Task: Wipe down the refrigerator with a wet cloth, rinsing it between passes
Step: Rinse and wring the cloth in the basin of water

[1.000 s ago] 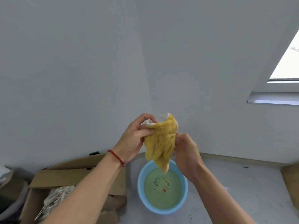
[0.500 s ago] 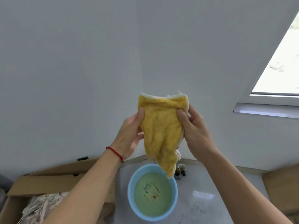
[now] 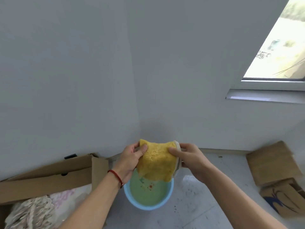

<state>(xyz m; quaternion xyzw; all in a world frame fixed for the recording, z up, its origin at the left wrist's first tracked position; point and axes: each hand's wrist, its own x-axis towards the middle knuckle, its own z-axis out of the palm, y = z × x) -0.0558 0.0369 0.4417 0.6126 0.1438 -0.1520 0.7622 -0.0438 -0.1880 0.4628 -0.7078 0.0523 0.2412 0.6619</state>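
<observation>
Head view: yellow cloth (image 3: 156, 160) spread above blue basin (image 3: 170, 190) on floor (image 3: 206, 204).
Left hand (image 3: 130, 160): pinching cloth's upper corner.
Right hand (image 3: 189, 158): pinching opposite corner.
Writing: none legible.

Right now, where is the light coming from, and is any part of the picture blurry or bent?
Head view: daylight enters by the window at upper right, overexposed; the grey walls are dim and bow with wide-angle distortion; the yellow terry cloth, pinched by the left hand and right hand over the blue plastic basin, looks slightly soft.

Yellow cloth (image 3: 156, 161) in both hands' grip above basin (image 3: 148, 206)
</observation>
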